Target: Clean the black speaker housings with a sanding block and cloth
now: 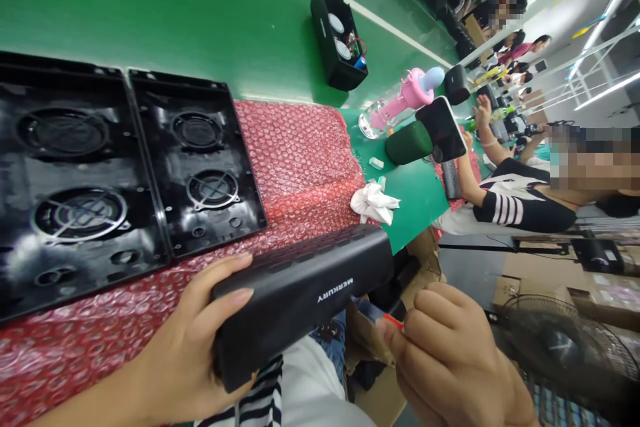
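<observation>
A long black speaker point(305, 293) with the word MERKURY on its side is held tilted over the front edge of the table. My left hand point(200, 340) wraps round its near left end, two fingers on top. My right hand point(445, 353) is closed to the right of the speaker, apart from it, pinching a small red piece point(393, 321). Most of that piece is hidden by the fingers. Red bubble wrap point(300, 160) lies under and behind the speaker. Two black speaker panels point(200, 160) with round grilles rest on the wrap at the left.
An open black box with wires point(340, 40) stands on the green table point(200, 7). Toward the right are a pink bottle point(400, 103), a dark green cylinder point(409, 143), a phone or tablet point(441, 130) and crumpled white tissue point(374, 203). A seated person point(520, 197) and a fan point(560, 340) are further right.
</observation>
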Demonstrator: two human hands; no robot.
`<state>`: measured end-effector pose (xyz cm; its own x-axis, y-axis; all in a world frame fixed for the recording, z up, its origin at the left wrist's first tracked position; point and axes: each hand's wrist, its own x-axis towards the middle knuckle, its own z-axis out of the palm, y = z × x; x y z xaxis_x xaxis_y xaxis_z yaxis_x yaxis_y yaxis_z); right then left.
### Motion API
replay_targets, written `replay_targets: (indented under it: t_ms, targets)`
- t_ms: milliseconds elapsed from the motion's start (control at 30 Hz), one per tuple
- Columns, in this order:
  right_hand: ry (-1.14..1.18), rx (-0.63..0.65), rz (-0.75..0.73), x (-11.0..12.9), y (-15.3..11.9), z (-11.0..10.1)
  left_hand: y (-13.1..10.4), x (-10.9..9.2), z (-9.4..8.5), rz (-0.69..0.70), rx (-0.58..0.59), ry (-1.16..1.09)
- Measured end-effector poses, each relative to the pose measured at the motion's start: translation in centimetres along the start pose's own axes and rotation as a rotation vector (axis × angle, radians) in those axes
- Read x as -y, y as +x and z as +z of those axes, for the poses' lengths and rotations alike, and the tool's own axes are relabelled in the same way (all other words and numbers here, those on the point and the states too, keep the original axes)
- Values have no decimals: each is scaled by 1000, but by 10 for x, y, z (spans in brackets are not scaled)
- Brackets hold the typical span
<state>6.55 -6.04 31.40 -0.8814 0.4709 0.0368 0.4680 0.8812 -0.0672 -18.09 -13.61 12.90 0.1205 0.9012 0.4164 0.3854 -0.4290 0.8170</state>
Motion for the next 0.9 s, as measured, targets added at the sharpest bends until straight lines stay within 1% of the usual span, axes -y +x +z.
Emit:
replay_targets:
  t_ms: [167,267,367,433,600,800,900]
  targets:
    - [-22,91,-38,1,5,-1,1,1,1,15,-6,2]
    - [-51,67,-42,0,6,-1,0,1,1,8,-3,-4]
    - [-10,49,-101,-4,6,1,0,2,1,1,-7,-5]
    - [16,30,-115,-8,6,2,-1,2,1,0,-8,-2]
    - [22,30,-117,-11,5,1,-1,2,1,-7,0,15]
    - [9,33,-119,-8,8,3,2,-1,0,6,-5,-16]
    - [2,9,-109,-7,10,5,2,-2,0,6,3,-23]
